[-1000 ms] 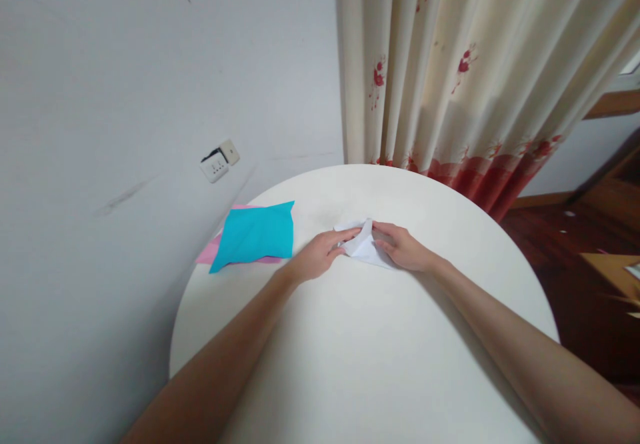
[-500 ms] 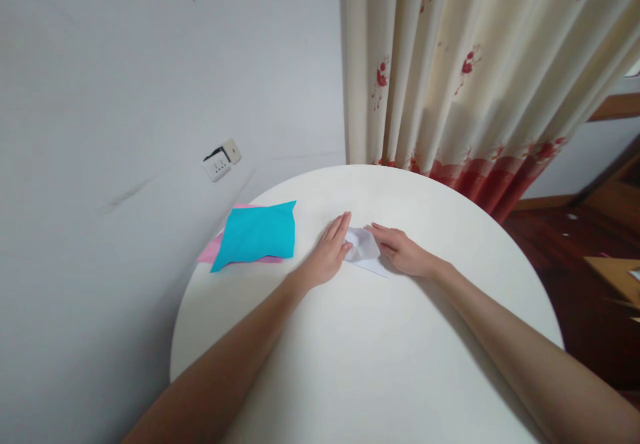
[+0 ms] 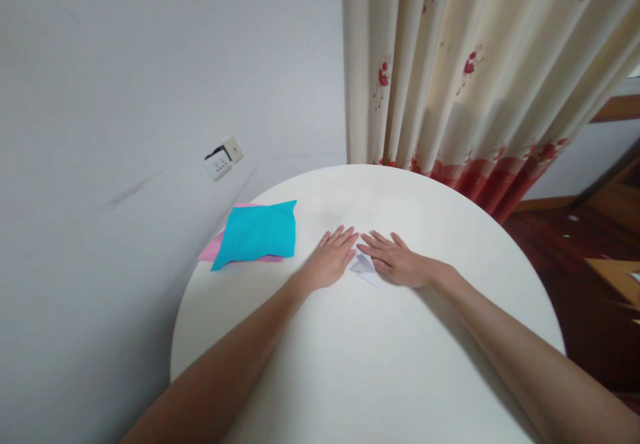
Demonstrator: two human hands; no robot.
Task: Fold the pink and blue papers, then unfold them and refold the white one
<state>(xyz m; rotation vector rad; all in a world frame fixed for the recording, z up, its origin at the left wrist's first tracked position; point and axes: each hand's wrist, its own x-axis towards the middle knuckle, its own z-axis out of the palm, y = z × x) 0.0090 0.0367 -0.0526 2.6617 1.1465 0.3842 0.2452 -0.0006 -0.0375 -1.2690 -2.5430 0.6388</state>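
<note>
A: Head view: how are the hands placed?

B: The left hand [image 3: 333,261] and the right hand [image 3: 395,261] are laid flat, palms down and fingers spread, on one small folded white paper [image 3: 363,266]. Nothing is gripped; the paper is pressed between the two hands against the round white table [image 3: 380,364], and only a pointed part of it is seen between and just below the fingers.

A: What room is left around them?

B: Bare tabletop is seen on the near side of both hands and to the right of the right hand. The far rim of the table lies beyond the fingertips, close to the cream curtain with red flowers [image 3: 470,71].

A: And to the left?

B: Two sheets are counted beside the left hand, near the table's left edge: one turquoise paper sheet [image 3: 257,233] laid over one pink paper sheet [image 3: 210,251], of which only corners are shown. One white wall socket [image 3: 223,158] is mounted beyond them.
</note>
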